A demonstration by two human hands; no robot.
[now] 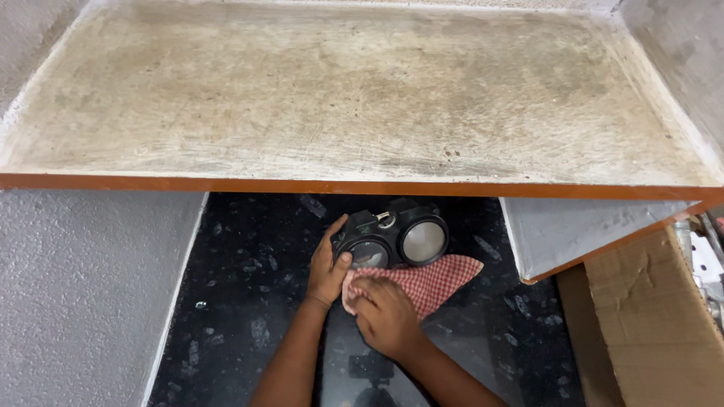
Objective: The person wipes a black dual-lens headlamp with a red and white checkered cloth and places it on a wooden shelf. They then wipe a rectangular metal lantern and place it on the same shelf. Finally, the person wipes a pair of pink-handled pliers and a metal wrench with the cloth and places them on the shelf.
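A black twin-dial gauge cluster (403,230) with two round glass faces rests on a dark speckled floor, half tucked under a shelf. My left hand (328,264) grips its left side, thumb on the rim of the left dial. My right hand (386,315) presses a red-and-white checked cloth (434,283) against the lower edge of the left dial. The cloth spreads out to the right beneath the cluster.
A worn, stained stone shelf (354,90) with an orange front edge (226,182) overhangs the floor (249,301). Grey rough walls (83,286) flank it. A cardboard box (652,316) stands at the right, beside a slanted grey panel (581,230).
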